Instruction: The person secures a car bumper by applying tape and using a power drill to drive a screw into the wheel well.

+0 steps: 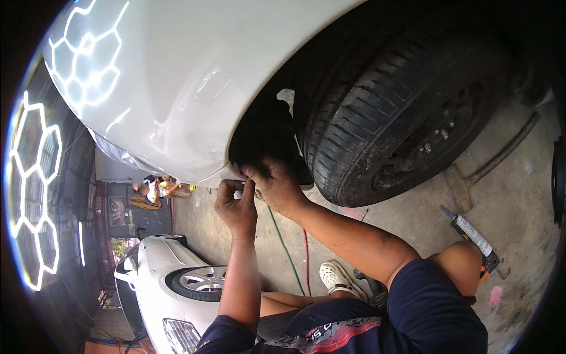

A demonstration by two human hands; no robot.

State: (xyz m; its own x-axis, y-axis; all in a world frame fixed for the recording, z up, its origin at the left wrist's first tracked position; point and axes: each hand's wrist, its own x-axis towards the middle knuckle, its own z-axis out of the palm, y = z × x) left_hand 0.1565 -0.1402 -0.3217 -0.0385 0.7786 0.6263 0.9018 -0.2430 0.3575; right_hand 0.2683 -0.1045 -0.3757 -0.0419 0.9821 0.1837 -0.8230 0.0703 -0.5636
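A white car body panel [165, 82] curves down to a lower corner beside the dark wheel arch [259, 130] and black tire [359, 130]. At that corner my left hand [234, 209] has its fingers curled on the panel's edge, thumb pointing up. My right hand [277, 186] is just right of it, fingers and thumb pinched at the same edge inside the arch. What the fingertips of my right hand grip is too dark and small to make out.
A second white car [147, 268] stands lower left, a person [159, 189] sits farther back, green [279, 242] and red hoses [306, 259] cross the concrete floor, and a caulking gun [471, 236] and metal bar [501, 147] lie at right.
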